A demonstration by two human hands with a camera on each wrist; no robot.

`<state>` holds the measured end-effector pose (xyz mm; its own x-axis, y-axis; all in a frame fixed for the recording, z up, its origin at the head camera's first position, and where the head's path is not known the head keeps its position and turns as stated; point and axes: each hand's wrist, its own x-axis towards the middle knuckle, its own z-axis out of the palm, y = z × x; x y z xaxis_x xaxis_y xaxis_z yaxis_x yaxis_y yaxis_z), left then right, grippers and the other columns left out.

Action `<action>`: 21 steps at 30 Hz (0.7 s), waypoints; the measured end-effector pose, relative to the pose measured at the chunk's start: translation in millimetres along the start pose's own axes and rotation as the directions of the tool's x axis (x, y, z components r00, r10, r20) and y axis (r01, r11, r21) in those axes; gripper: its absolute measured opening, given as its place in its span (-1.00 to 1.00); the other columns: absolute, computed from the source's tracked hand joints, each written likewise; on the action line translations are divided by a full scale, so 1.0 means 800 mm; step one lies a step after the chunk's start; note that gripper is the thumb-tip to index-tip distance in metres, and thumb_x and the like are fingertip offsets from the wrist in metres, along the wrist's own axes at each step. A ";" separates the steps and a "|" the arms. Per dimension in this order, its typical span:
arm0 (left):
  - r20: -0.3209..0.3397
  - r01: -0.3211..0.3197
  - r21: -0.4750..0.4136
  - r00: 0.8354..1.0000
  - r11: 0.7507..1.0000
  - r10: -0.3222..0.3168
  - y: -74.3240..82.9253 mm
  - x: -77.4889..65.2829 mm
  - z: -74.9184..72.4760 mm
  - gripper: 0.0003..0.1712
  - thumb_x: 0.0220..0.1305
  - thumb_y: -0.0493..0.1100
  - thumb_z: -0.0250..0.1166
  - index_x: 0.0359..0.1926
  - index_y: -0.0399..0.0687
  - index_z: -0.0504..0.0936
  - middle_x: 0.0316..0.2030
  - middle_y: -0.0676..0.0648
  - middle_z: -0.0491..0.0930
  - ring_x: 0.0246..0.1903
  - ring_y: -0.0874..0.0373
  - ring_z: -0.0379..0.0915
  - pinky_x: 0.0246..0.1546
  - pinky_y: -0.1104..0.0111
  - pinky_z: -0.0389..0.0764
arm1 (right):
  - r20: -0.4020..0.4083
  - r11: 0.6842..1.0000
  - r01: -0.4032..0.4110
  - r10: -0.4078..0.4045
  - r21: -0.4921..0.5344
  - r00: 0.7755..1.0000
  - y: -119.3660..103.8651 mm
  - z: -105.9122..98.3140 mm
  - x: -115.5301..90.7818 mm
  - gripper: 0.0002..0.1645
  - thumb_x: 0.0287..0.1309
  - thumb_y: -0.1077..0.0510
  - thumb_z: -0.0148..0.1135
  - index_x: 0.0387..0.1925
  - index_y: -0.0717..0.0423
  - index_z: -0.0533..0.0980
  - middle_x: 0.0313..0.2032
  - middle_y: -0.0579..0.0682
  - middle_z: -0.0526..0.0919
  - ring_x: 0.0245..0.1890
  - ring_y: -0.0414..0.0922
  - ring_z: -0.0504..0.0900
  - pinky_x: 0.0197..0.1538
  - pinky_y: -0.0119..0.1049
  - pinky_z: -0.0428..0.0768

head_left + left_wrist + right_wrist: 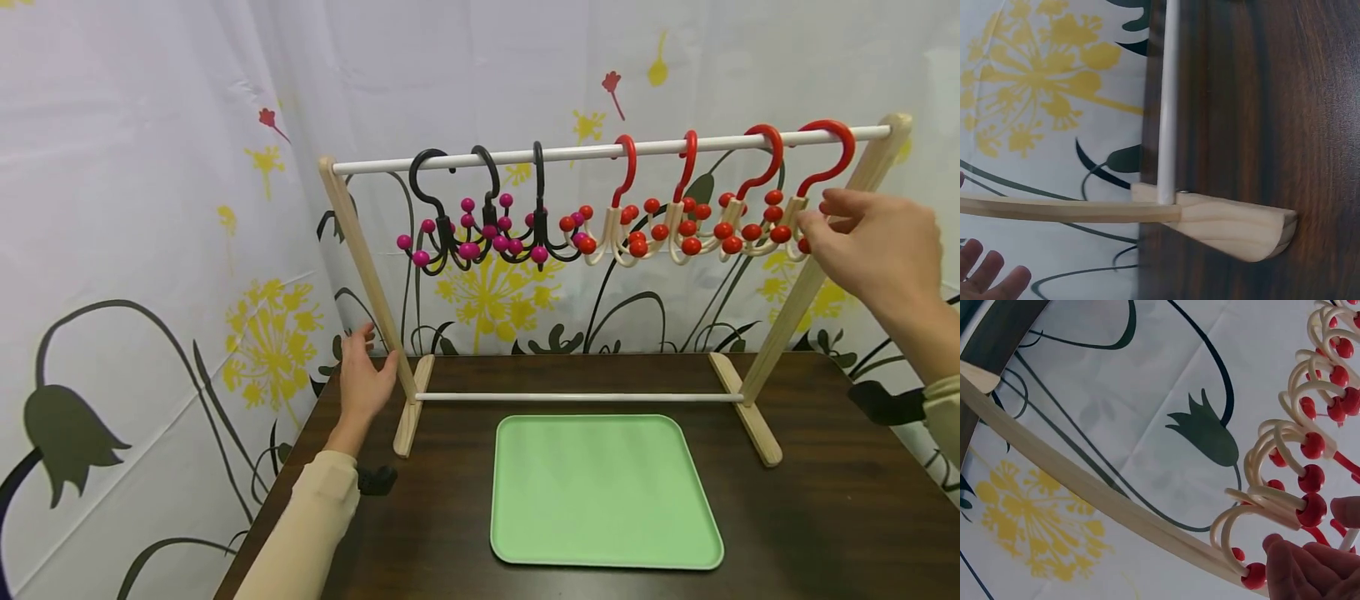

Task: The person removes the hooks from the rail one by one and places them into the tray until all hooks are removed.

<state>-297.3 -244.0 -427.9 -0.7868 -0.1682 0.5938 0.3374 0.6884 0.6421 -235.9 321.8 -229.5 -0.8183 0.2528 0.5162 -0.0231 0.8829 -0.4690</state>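
Observation:
A wooden rack with a white top rail (pixel 577 153) carries hook hangers with branching, ball-tipped prongs. Three black hangers (pixel 539 183) with pink balls hang toward the left. Several red-hooked hangers (pixel 686 162) with cream prongs and red balls hang toward the right. My right hand (pixel 892 246) is beside the rightmost red-hooked hanger (pixel 828 132), thumb and fingers apart near its stem; whether they touch it is unclear. Low by the rack's left post (pixel 375 279), my left hand (pixel 363 379) has its fingers extended, thumb and fingers (pixel 1010 282) on either side of the post without gripping.
A green tray (pixel 603 492) lies on the dark wooden table (pixel 442 533) in front of the rack. The rack's right post (pixel 795 317) and wooden feet (pixel 746 408) stand near the table's back edge. A flower-patterned curtain (pixel 150 208) hangs behind and at the left.

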 end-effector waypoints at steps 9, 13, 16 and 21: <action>0.010 0.090 -0.025 0.996 0.996 -0.090 -0.021 -0.007 0.019 -0.42 0.15 -0.35 0.35 0.20 -0.37 0.40 -0.01 -0.36 0.50 -0.07 -0.30 0.50 0.01 -0.05 0.39 | 0.143 0.996 -0.079 0.072 0.040 0.987 0.004 0.007 0.023 -0.19 0.34 -0.20 -0.02 0.31 0.38 0.32 0.07 0.49 0.51 0.01 0.33 0.47 -0.59 -0.47 0.33; -0.014 0.091 -0.043 0.996 0.995 -0.092 -0.027 -0.011 0.030 -0.43 0.13 -0.35 0.39 0.16 -0.40 0.43 -0.06 -0.37 0.53 -0.10 -0.29 0.54 0.01 -0.03 0.41 | 0.164 0.996 -0.090 0.085 0.028 0.983 0.005 0.010 0.028 -0.19 0.35 -0.20 -0.03 0.32 0.38 0.31 0.07 0.49 0.51 -0.12 0.29 0.56 -0.58 -0.44 0.38; -0.060 0.092 -0.051 0.994 0.994 -0.095 -0.029 -0.012 0.039 -0.47 0.12 -0.33 0.42 0.10 -0.40 0.47 -0.10 -0.37 0.55 -0.13 -0.27 0.56 0.00 -0.02 0.43 | 0.162 0.994 -0.109 0.107 0.004 0.981 0.004 0.011 0.029 -0.20 0.36 -0.19 -0.06 0.33 0.37 0.31 0.08 0.48 0.50 -0.10 0.30 0.55 -0.52 -0.35 0.40; -0.129 0.116 -0.047 0.984 0.992 -0.121 -0.026 -0.013 0.051 -0.53 0.12 -0.28 0.44 0.03 -0.37 0.53 -0.14 -0.34 0.59 -0.19 -0.22 0.58 -0.05 -0.01 0.44 | 0.141 0.990 -0.139 0.139 -0.009 0.980 0.003 0.012 0.034 -0.22 0.36 -0.16 -0.07 0.32 0.38 0.32 0.10 0.46 0.49 0.04 0.34 0.47 -0.45 -0.23 0.38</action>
<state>-317.5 -227.8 -467.2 -0.7487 -0.3401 0.5691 0.2678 0.6301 0.7289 -263.3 326.6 -223.3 -0.8860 0.3152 0.3399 0.0966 0.8427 -0.5296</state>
